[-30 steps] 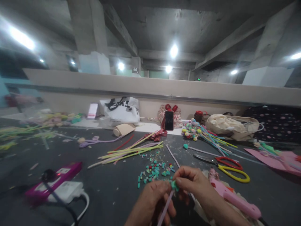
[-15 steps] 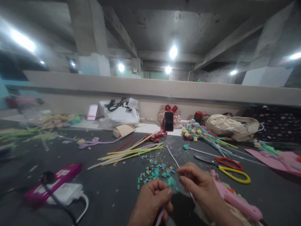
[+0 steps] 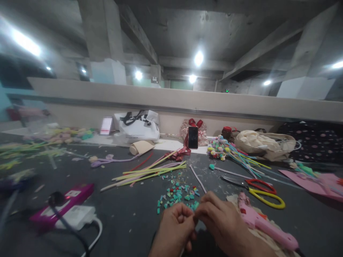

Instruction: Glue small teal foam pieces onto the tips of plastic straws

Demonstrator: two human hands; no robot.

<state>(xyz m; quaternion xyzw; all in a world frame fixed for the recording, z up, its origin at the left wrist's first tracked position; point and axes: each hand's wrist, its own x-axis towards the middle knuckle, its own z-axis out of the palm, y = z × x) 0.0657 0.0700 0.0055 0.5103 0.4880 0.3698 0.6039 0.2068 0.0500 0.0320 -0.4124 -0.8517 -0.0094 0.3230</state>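
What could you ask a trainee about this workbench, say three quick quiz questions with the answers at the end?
1. True or false: the scissors have one red handle loop and one yellow one.

2. Which of these lies just to the right of the right hand?
a) a white bag
b) a pink tool
c) a magenta box

3. Fill in the colour: most of the small bits scattered on the dark table, just beyond the left hand, are ____.

Key: 1. True. 2. b. 3. Teal green.
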